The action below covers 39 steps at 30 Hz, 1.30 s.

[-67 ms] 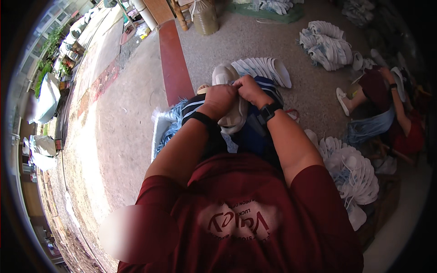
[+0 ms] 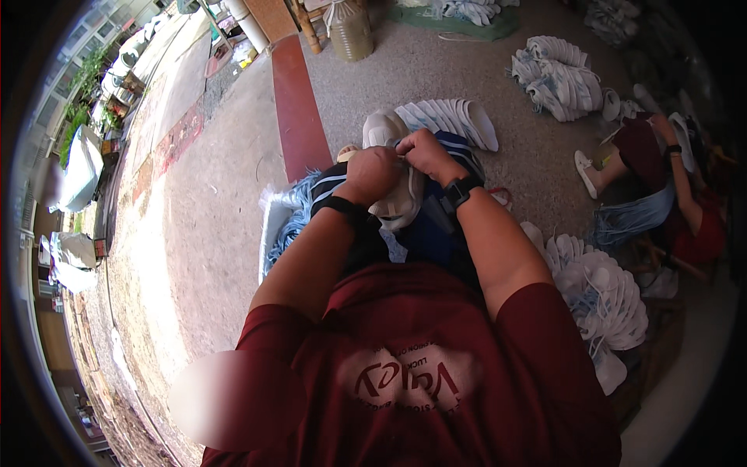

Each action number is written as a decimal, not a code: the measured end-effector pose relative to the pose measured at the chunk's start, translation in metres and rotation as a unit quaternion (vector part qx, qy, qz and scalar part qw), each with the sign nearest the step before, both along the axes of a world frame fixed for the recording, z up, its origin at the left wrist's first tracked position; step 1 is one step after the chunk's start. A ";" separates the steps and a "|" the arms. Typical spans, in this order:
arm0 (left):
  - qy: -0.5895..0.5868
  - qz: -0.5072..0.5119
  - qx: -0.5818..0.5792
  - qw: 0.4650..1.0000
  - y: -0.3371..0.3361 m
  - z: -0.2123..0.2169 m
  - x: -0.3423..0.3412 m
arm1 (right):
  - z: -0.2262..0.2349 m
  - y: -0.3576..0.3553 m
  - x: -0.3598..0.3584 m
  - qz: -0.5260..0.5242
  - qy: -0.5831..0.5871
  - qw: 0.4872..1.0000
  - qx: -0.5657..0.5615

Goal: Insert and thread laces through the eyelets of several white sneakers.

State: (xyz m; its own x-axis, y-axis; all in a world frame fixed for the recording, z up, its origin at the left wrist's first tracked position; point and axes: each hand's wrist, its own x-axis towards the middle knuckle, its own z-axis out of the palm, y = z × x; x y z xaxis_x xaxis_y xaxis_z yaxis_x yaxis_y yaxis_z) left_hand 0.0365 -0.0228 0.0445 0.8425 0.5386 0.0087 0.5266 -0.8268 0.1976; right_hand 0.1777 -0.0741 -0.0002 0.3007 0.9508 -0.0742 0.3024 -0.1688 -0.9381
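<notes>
A white shoe (image 2: 401,204) lies over my lap, its toe pointing away from me and its middle covered by my hands. My left hand (image 2: 373,173) is closed over the shoe's lacing area; what its fingers hold is hidden. Against it, my right hand (image 2: 429,156) pinches a thin bluish strand that looks like a shoelace. On my left, a bundle of light blue laces (image 2: 294,220) spills over a white container (image 2: 272,222). Just past the shoe, a row of nested white shoe uppers (image 2: 451,118) lies to the right.
Piles of white shoe uppers lie at the far right (image 2: 562,78) and near right (image 2: 603,292). Another person (image 2: 692,210) sits at the right with light blue laces (image 2: 636,216) over the lap. A large clear jar (image 2: 350,35) stands beyond a red floor strip (image 2: 297,109).
My left hand has shifted slightly left and toward me, parting a little from the right fingertips. A bit of bluish strand now shows there. The right hand has barely moved.
</notes>
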 end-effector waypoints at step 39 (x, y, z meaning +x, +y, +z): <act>0.070 -0.080 -0.031 0.994 -0.037 0.042 -0.023 | -0.005 -0.010 0.006 -0.019 0.046 0.998 0.045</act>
